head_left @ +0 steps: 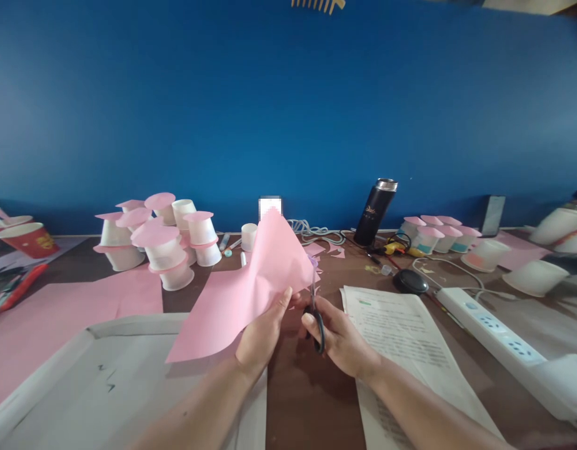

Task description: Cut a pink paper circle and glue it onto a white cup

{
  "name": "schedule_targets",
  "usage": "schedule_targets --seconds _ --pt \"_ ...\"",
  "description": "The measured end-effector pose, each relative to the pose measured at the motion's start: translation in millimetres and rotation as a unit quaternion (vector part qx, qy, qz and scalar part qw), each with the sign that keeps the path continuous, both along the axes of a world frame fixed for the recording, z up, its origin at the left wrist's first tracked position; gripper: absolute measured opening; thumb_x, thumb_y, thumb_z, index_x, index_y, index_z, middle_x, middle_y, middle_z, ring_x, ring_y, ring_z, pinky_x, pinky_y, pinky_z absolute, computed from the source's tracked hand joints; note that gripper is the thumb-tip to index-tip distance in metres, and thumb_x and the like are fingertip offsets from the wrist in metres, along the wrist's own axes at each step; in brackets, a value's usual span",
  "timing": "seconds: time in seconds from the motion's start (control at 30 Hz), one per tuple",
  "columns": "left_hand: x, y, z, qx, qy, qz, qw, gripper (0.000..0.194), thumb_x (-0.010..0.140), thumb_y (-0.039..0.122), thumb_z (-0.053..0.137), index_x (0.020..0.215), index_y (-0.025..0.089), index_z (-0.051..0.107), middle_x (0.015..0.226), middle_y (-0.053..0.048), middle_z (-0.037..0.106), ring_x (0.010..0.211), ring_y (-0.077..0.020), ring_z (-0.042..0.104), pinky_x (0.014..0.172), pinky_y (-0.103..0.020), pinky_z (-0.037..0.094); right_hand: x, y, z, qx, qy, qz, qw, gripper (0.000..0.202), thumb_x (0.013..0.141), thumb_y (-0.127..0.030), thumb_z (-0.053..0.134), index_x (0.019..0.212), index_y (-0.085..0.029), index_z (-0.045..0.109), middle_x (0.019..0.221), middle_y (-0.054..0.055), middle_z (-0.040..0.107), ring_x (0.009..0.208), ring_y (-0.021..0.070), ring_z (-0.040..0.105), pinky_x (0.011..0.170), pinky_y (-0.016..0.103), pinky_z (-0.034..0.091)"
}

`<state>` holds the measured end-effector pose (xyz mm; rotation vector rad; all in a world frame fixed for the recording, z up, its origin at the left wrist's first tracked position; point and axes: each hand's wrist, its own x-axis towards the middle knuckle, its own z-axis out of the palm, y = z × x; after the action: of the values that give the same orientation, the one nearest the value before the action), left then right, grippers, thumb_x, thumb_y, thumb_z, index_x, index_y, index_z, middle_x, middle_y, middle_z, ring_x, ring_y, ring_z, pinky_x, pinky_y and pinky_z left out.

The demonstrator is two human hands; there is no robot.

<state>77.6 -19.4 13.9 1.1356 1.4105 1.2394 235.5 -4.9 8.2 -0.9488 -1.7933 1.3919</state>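
A large sheet of pink paper (250, 281) is raised and bent over the middle of the table, its lower left corner hanging over a white board. My left hand (265, 328) pinches the sheet near its lower right edge. Black-handled scissors (319, 331) are in my right hand (342, 337), with the fingers around the handles. The blades point up and away, at the right edge of the pink sheet. Small pink scraps (335, 250) lie on the table behind the scissors.
Stacked white cups (169, 256) with pink paper discs stand at the back left. Printed sheets (410, 337) lie right of my right hand, beside a power strip (494, 337). A black bottle (375, 211) and smaller cups (429, 239) stand behind. Red-handled scissors (23, 287) lie far left.
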Motion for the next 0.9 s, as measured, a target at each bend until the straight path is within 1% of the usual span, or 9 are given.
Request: schedule_targets --seconds 0.07,0.17,0.3,0.4,0.53,0.67,0.8,0.9 --pt "-0.7 0.4 -0.2 -0.013 -0.018 -0.014 1.000 0.041 0.082 0.053 0.050 0.097 0.021 0.070 0.104 -0.004 0.071 0.109 -0.0211 0.059 0.101 -0.031 0.041 0.5 0.6 -1.5 -0.001 -0.007 -0.002 1.000 0.038 0.087 -0.050 0.051 0.110 -0.020 0.050 0.072 -0.001 0.059 0.050 0.0067 0.044 0.045 0.018 0.036" --pt "-1.3 0.2 0.3 -0.033 -0.030 -0.008 0.999 0.044 0.081 0.056 0.050 0.098 0.021 0.070 0.108 -0.004 0.069 0.113 -0.0220 0.057 0.104 -0.033 0.036 0.6 0.8 -1.5 -0.002 -0.017 -0.007 1.000 0.037 0.087 -0.050 0.051 0.110 -0.020 0.051 0.070 -0.002 0.059 0.047 0.0064 0.044 0.044 0.018 0.036" --pt "-1.2 -1.2 2.3 -0.046 -0.025 -0.005 0.999 0.047 0.079 0.059 0.051 0.097 0.021 0.071 0.107 -0.004 0.070 0.111 -0.0238 0.058 0.106 -0.035 0.034 0.5 0.2 -0.6 0.014 -0.027 -0.014 0.999 0.037 0.088 -0.050 0.050 0.110 -0.021 0.051 0.066 -0.002 0.057 0.045 0.0068 0.046 0.042 0.018 0.036" --pt "-0.7 -1.4 3.2 -0.050 -0.034 0.000 0.998 0.049 0.078 0.061 0.050 0.098 0.021 0.071 0.106 -0.004 0.070 0.111 -0.0243 0.058 0.105 -0.036 0.034 0.4 0.1 -2.2 0.030 -0.036 -0.021 0.999 0.037 0.088 -0.051 0.049 0.110 -0.021 0.052 0.066 -0.003 0.057 0.045 0.0068 0.047 0.040 0.017 0.036" --pt "-0.2 -1.1 3.3 -0.055 -0.022 0.012 0.998 0.047 0.077 0.061 0.052 0.095 0.022 0.072 0.106 -0.004 0.070 0.112 -0.0251 0.057 0.104 -0.035 0.035 -0.1 0.6 -4.3 0.041 -0.047 -0.026 0.998 0.037 0.089 -0.051 0.047 0.109 -0.020 0.052 0.066 -0.003 0.057 0.042 0.0063 0.045 0.039 0.017 0.036" --pt "0.1 -0.7 1.1 -0.049 -0.025 0.017 0.998 0.046 0.078 0.061 0.052 0.094 0.023 0.072 0.106 -0.004 0.070 0.112 -0.0246 0.057 0.104 -0.035 0.034 -0.3 0.7 -2.2 0.045 -0.061 -0.031 0.997 0.038 0.088 -0.052 0.048 0.107 -0.020 0.053 0.066 -0.002 0.057 0.043 0.0066 0.046 0.039 0.017 0.037" --pt "0.3 0.4 -0.5 -0.026 -0.031 0.037 0.999 0.045 0.077 0.059 0.055 0.092 0.021 0.073 0.104 -0.005 0.071 0.109 -0.0239 0.059 0.102 -0.034 0.037 -0.2 0.7 -0.5 0.044 -0.063 -0.038 0.996 0.038 0.088 -0.052 0.047 0.106 -0.019 0.053 0.066 -0.002 0.058 0.043 0.0065 0.047 0.039 0.016 0.037" --pt "-0.8 0.3 0.9 -0.017 -0.010 0.043 0.999 0.043 0.076 0.058 0.055 0.088 0.020 0.073 0.100 -0.004 0.072 0.107 -0.0239 0.060 0.100 -0.033 0.038 0.0 0.8 -1.4 0.048 -0.063 -0.049 0.996 0.037 0.088 -0.052 0.047 0.104 -0.019 0.053 0.065 -0.002 0.057 0.042 0.0062 0.046 0.039 0.016 0.036"
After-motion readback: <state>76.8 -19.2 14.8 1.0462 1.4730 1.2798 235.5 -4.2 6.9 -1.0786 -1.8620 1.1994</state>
